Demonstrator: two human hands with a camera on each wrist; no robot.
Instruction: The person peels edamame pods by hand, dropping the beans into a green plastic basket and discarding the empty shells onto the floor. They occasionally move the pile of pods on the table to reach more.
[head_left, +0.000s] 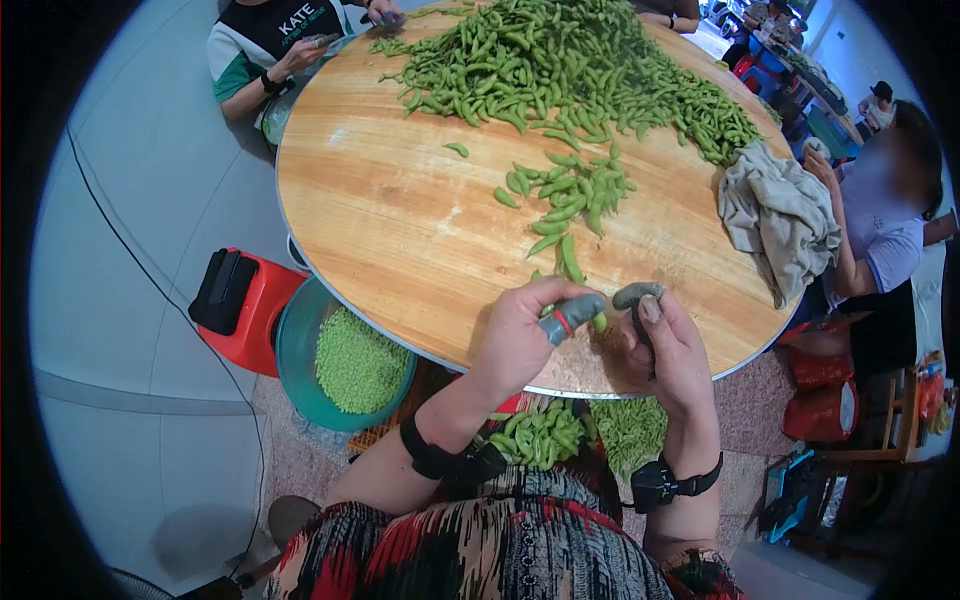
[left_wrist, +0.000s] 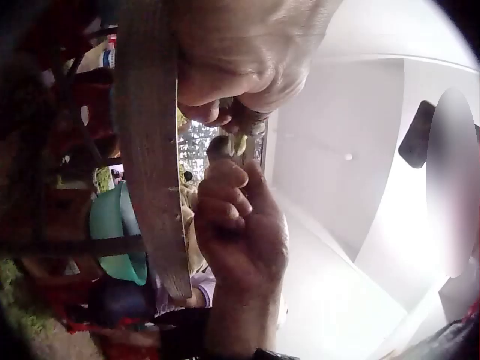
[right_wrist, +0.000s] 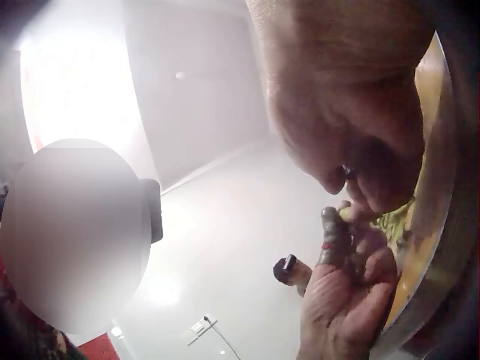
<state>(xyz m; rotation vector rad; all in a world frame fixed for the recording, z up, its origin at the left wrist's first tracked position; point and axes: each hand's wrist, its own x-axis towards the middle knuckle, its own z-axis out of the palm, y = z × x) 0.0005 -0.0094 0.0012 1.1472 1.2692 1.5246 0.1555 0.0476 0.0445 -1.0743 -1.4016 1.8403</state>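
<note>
1. Right, the left hand [head_left: 512, 338] is just inside the near edge of the round wooden table [head_left: 380, 240], its fingers curled narrow around a green soybean pod [head_left: 600, 322]; the pod's tip shows below the thumb.
2. That thumb wears a grey finger cover [head_left: 574, 318] with a red band [head_left: 562, 321] round it.
3. The right hand [head_left: 684, 350] is just beside it, near the same edge, fingers bent inward and the thumb against a grey-covered fingertip [head_left: 637, 295]; I cannot tell whether they hold anything.
4. Loose pods [head_left: 575, 190] lie between the hands and a large heap of pods [head_left: 530, 65] at the far edge. A single pod [head_left: 457, 149] lies apart, left of the loose ones.
5. A crumpled grey cloth [head_left: 775, 210] lies at the right edge, partly hanging over.
6. Below the left edge, a green basin [head_left: 288, 365] holds shelled beans [head_left: 360, 362], beside a red container [head_left: 262, 320].
7. Beneath the near edge are more pods [head_left: 540, 437] and a green mass [head_left: 630, 435], perhaps empty shells, though the view is poor there.
</note>
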